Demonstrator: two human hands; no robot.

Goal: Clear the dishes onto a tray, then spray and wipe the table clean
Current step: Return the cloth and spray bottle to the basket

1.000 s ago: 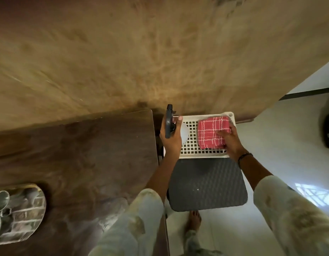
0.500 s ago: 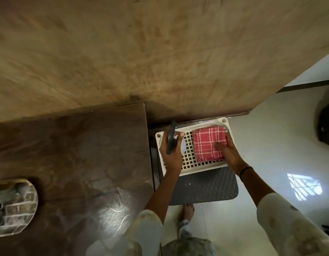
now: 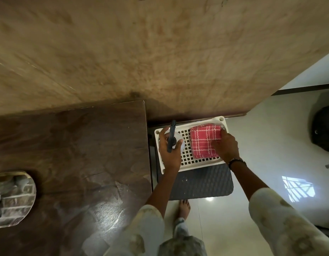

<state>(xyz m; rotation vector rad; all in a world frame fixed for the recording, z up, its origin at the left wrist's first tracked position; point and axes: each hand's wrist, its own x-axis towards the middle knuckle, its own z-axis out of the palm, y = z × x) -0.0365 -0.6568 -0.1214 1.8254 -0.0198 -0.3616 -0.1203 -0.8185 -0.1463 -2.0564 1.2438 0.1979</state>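
Beside table (image 3: 71, 148): left hand (image 3: 169, 152) grips sprayer (image 3: 172, 136), right hand (image 3: 225, 145) pinches cloth (image 3: 204, 141). Risk: sprayer tipping off rack (image 3: 202, 163).

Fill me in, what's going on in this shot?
A person stands beside a dark wooden table, reaching to a white slotted rack on a stool next to it. The left hand grips a spray bottle; the right hand holds a folded red checked cloth lying on the rack. A tray of dishes sits at the table's left edge.
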